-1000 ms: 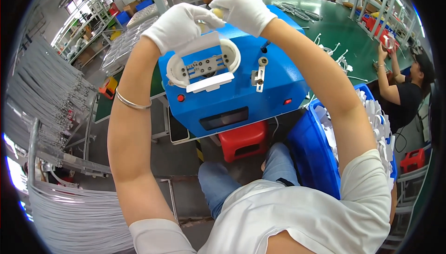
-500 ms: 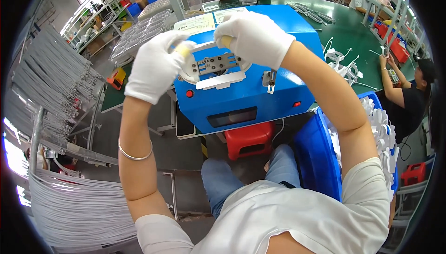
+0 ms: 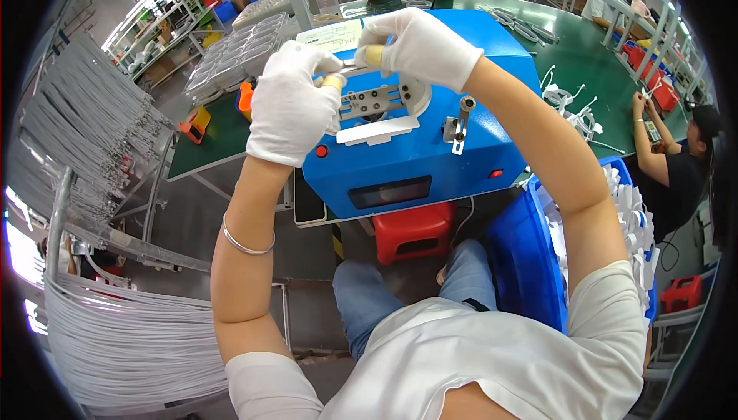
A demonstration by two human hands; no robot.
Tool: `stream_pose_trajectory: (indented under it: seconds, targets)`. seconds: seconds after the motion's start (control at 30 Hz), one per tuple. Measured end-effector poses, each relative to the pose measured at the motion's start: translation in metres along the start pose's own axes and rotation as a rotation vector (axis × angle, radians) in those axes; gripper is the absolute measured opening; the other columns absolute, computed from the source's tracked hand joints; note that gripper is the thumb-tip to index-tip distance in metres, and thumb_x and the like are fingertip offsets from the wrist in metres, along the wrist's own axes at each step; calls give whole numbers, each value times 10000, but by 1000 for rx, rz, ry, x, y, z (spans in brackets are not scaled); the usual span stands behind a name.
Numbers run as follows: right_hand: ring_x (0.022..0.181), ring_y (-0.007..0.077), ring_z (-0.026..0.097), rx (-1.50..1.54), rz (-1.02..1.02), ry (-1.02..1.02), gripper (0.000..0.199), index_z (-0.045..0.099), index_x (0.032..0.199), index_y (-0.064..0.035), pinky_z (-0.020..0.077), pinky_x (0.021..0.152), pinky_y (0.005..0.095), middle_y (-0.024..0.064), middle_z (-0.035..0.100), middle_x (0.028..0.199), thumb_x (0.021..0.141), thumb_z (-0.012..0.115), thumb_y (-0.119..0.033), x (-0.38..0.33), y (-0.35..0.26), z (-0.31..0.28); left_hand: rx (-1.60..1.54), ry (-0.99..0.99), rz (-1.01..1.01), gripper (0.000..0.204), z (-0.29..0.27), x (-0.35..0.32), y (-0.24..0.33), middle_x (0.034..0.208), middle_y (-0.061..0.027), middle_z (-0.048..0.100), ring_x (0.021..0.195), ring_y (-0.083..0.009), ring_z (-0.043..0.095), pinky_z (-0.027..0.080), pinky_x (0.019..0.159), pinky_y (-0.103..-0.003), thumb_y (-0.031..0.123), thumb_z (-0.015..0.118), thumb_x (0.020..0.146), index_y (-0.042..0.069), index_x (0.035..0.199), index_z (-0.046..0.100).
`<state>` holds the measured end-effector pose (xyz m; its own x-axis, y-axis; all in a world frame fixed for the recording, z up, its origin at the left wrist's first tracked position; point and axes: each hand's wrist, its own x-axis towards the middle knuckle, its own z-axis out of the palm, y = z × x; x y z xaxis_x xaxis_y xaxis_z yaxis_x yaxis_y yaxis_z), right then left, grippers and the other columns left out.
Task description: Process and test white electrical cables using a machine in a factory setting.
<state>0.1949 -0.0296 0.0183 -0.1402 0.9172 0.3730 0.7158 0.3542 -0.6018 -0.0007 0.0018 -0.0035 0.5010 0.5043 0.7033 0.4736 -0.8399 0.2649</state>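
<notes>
Both my hands wear white gloves with pale yellow covers on the thumbs. They meet above a blue bench machine (image 3: 415, 162). My left hand (image 3: 292, 109) is closed, thumb against fingers, at the left of the machine's metal fixture (image 3: 373, 102). My right hand (image 3: 423, 49) pinches just above that fixture. A short stretch of thin white cable (image 3: 350, 67) shows between the two pinches; its ends are hidden in the gloves. Below the fixture, a white angled plate (image 3: 377, 131) projects from the machine's front. A metal bracket (image 3: 460, 124) stands to the right.
Bundled grey-white cables (image 3: 131, 343) hang at my left. A blue bin (image 3: 523, 243) of white parts stands by my right arm; a red stool (image 3: 415, 232) is under the machine. White cables (image 3: 573, 109) lie on the green table (image 3: 600, 59). Co-workers sit opposite and at right.
My left hand has moved right, closer to my right hand, shortening the visible stretch of cable. An orange tape dispenser behind it has come into sight. My right hand has barely moved.
</notes>
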Motion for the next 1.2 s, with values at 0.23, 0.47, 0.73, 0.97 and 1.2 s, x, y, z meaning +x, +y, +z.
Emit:
stream_pose_trajectory:
  seconds: [0.23,0.47,0.73,0.97,1.2]
  targets:
    - [734,254,618,-738,-599,181,134,664,890,-75,520,614,334,104,621,760,763,640,-41,-15,-14,7,-79,-21,-196,179,2,5,-3,895,-92,645,785,-163,618,496,760,-289,46,663,789,14,953,599]
    - [703,156,643,68,-30,-89,155,642,931,-43,522,657,287,92,651,803,861,606,-176,0,-13,2,-357,-33,-174,113,0,-4,-2,753,-114,648,645,-157,625,501,605,-284,4,606,776,22,888,604]
    - [712,258,626,170,-348,213,124,610,856,-25,483,656,348,130,614,753,801,636,-133,-13,-3,3,-698,38,-467,315,-16,-17,0,701,-15,601,575,-78,569,409,432,-208,311,535,940,14,1015,606]
    - [733,153,648,734,-15,521,229,627,983,18,540,690,295,125,669,880,824,684,-137,-53,82,-77,-489,90,-465,448,-69,-53,24,1235,-135,530,1066,-194,546,459,854,-263,270,485,957,16,1326,464]
    - [979,333,620,-475,736,645,482,644,1051,-28,485,847,389,194,652,1035,823,564,-446,-207,292,-142,-344,-69,-575,516,-58,-95,8,1278,-154,516,1109,-212,534,452,900,-298,389,407,989,34,1363,424]
